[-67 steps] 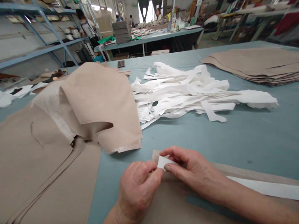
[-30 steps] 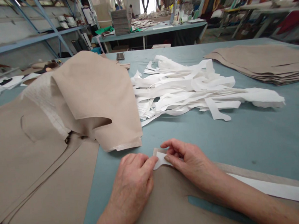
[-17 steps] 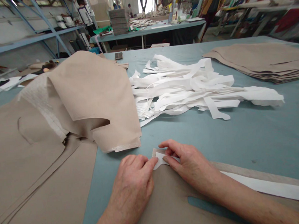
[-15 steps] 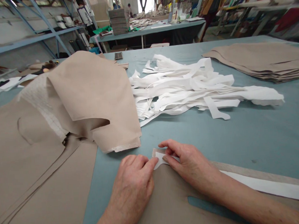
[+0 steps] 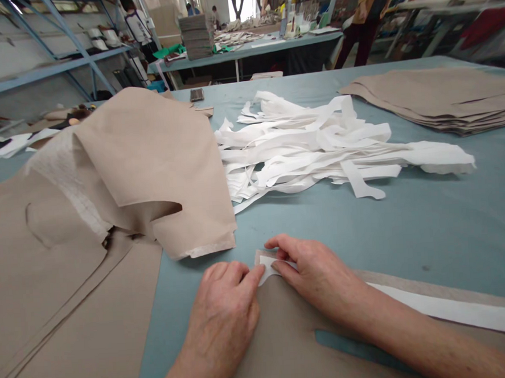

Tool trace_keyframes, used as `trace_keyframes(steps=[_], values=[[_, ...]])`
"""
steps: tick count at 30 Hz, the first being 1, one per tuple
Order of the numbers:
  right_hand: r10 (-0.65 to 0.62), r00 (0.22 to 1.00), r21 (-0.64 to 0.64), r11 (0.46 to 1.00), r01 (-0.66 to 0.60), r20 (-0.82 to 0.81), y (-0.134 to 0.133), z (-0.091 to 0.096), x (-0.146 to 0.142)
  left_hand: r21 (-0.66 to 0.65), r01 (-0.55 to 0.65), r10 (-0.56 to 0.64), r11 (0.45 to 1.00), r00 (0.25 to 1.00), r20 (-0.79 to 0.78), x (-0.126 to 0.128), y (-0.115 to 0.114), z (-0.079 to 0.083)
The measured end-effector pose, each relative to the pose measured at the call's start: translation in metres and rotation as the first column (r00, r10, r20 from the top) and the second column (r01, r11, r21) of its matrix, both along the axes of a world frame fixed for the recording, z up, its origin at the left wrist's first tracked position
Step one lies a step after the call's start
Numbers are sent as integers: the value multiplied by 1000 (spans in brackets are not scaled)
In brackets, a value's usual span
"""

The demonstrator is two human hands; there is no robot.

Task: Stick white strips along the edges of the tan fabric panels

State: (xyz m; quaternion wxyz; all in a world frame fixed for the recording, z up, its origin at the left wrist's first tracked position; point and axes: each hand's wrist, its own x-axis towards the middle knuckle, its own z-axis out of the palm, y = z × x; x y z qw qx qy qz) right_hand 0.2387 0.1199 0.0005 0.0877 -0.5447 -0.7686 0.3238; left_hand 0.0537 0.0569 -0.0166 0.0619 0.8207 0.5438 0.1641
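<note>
A beige-brown fabric piece (image 5: 282,330) with a slit lies flat in front of me. A white interfacing strip (image 5: 457,310) runs along its far edge, passing under my right forearm to the corner. My left hand (image 5: 226,310) is closed, fingers curled under, its thumb side pressed on the strip's end at that corner. Just to the right, my right hand (image 5: 308,265) pinches the same strip between thumb and fingers. Its fingertips partly cover the strip, and the two hands nearly touch.
Beyond my hands lies a heap of white strips (image 5: 310,145). Large beige fabric pieces (image 5: 159,143) are piled, one folded over, at the left. Another fabric stack (image 5: 435,98) sits at the back right of the blue-green table (image 5: 408,219). Farther off, a person (image 5: 366,16) stands at right.
The view has shifted very slightly. Both hands keep the same hold at the fabric corner. At the back right, more of the standing person shows.
</note>
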Motion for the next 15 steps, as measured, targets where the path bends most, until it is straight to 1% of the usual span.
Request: trace_keyframes(steps=[6,15], values=[[4,1000,-13,1000,-3,19,-2,2,-2,-30,-8,7,1000,999,-35,1,-1,-1],[12,999,17,1000,-13,51,-4,2,-6,-35,-2,0,999,998,-55,2,0,-1]])
